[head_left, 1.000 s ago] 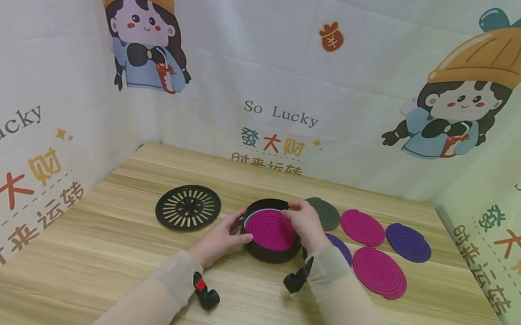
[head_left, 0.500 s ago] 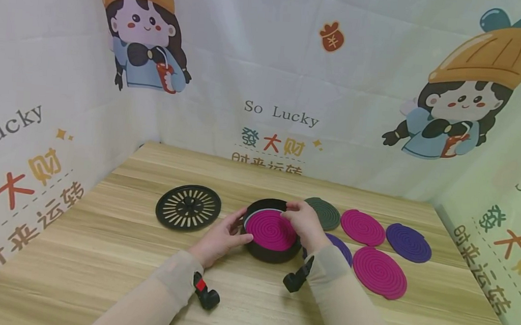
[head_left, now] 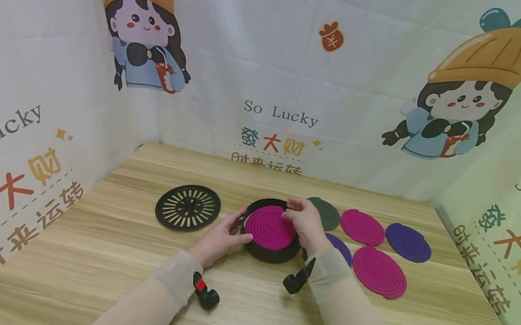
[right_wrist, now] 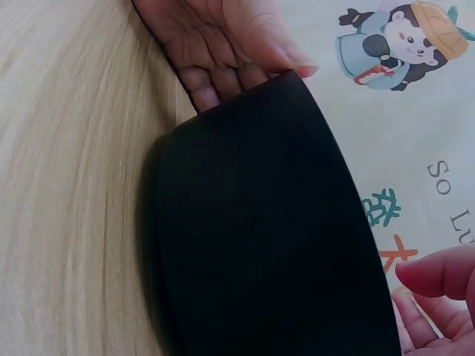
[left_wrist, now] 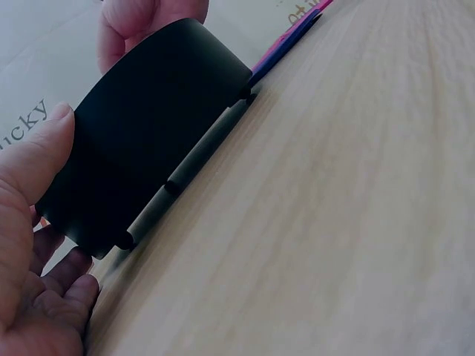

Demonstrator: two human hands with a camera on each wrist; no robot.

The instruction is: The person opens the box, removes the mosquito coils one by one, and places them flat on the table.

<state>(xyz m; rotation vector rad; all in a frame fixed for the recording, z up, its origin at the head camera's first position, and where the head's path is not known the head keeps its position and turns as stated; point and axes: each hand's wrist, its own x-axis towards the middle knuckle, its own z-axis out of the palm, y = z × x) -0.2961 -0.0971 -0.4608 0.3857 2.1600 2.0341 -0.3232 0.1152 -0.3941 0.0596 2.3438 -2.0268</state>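
A black round mosquito coil holder stands on the table in the head view, with a magenta mosquito coil in its mouth. My left hand grips the holder's left side, thumb near the front and fingers behind; the left wrist view shows those fingers curled round the dark wall. At the far right rim, my right hand pinches the edge of the magenta coil between thumb and fingers. The coil's far edge sits high near the holder's rim. In the right wrist view, the holder wall hides the coil.
A black slotted lid lies left of the holder. To the right lie a dark green coil, two magenta coils and two purple coils, one partly under the right wrist. A printed cloth hangs behind.
The magenta coil has risen slightly at its far side, covering the pale strip that showed along the holder's inside. Both hands have stayed nearly in place.
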